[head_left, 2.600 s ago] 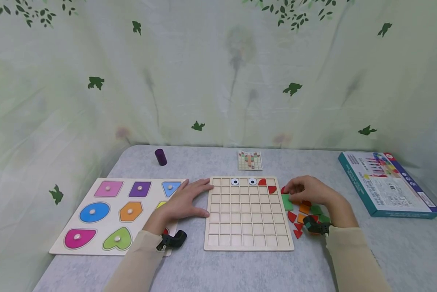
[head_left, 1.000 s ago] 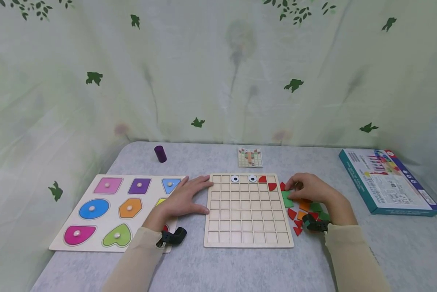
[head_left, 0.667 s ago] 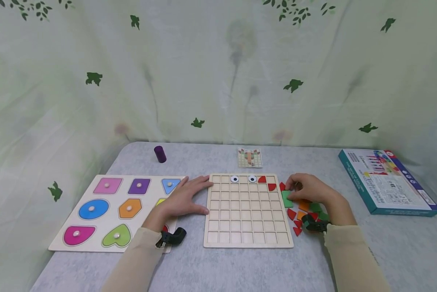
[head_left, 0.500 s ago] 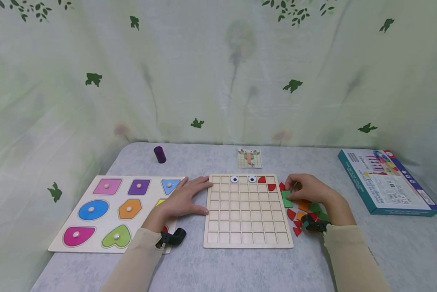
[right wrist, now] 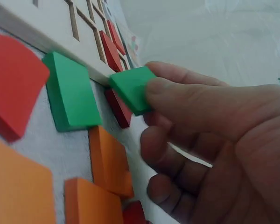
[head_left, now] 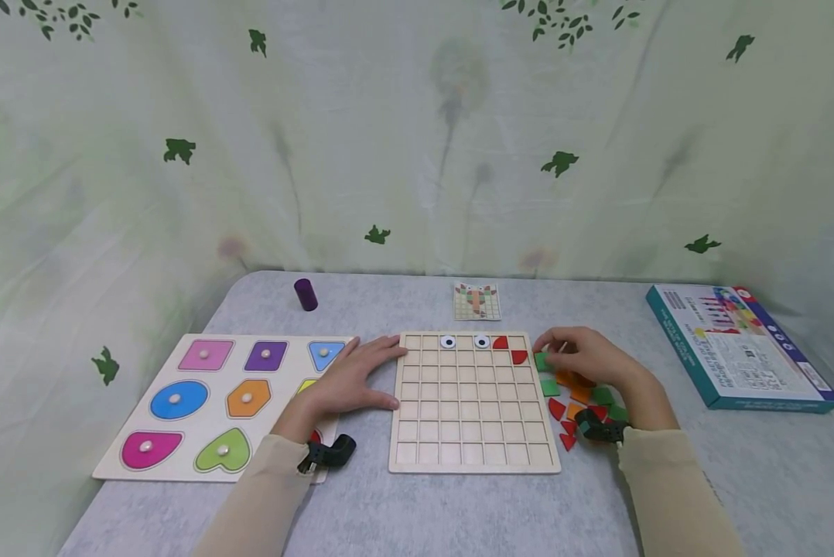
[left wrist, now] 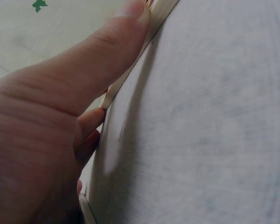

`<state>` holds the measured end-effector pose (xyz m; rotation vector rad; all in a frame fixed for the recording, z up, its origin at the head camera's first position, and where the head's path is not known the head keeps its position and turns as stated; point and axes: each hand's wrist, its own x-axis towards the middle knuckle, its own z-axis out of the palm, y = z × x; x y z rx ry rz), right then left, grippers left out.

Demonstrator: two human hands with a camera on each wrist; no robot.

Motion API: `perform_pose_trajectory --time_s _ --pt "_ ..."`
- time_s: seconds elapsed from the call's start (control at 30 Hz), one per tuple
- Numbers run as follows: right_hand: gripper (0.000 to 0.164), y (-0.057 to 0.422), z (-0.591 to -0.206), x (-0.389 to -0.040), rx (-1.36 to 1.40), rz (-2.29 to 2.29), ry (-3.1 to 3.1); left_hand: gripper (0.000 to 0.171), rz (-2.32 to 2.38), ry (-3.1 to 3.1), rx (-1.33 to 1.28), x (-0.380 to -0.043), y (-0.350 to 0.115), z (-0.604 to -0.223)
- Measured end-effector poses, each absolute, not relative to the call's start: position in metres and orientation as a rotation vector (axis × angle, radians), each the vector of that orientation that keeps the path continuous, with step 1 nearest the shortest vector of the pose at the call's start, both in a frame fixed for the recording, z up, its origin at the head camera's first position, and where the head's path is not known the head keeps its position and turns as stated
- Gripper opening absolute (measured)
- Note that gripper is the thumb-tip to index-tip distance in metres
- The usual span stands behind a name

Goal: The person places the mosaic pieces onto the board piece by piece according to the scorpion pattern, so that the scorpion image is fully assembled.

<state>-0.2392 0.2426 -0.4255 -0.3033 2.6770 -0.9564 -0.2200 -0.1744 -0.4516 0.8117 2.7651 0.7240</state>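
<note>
A wooden grid board [head_left: 473, 410] lies in the middle of the table, with two eye pieces [head_left: 448, 342] and two red quarter-circle pieces [head_left: 519, 357] in its upper cells. My left hand [head_left: 350, 379] rests against the board's left edge with fingers spread; the left wrist view shows its thumb [left wrist: 116, 42] touching that edge. Right of the board, my right hand [head_left: 587, 357] pinches a green square tile [right wrist: 133, 86] between thumb and index finger, lifted off the pile. Another green tile [right wrist: 72, 91] lies flat below it, beside orange square tiles [right wrist: 109, 161] and a red rounded piece [right wrist: 14, 79].
A knob puzzle board [head_left: 208, 371] with coloured shapes lies on the left, partly under my left arm. Behind the grid board are a small pattern card [head_left: 476, 302] and a purple cylinder [head_left: 305, 295]. A flat box [head_left: 744, 348] lies at the right.
My right hand has lifted a green square tile from the pile and moved slightly up and left with it, uncovering another green tile and orange ones. My left hand stays at the board's edge.
</note>
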Motion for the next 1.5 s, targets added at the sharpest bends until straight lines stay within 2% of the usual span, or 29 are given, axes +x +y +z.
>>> perform_pose_trajectory --time_s 0.37,0.63,0.93,1.5 --pt "0.013 0.215 -0.43 -0.241 -0.333 -1.148 2.753 0.088 0.731 2.763 0.838 -0.221 -0.173 -0.453" --pt "0.016 0.196 -0.433 -0.243 -0.336 -1.267 2.686 0.088 0.761 2.765 0.848 -0.221 -0.174 -0.451" --pt "0.01 0.187 -0.44 -0.241 -0.417 -1.292 2.684 0.088 0.75 2.774 0.861 -0.222 -0.175 -0.453" --pt "0.006 0.184 -0.449 -0.241 -0.39 -1.224 2.757 0.087 0.764 2.771 0.87 -0.221 -0.175 -0.453"
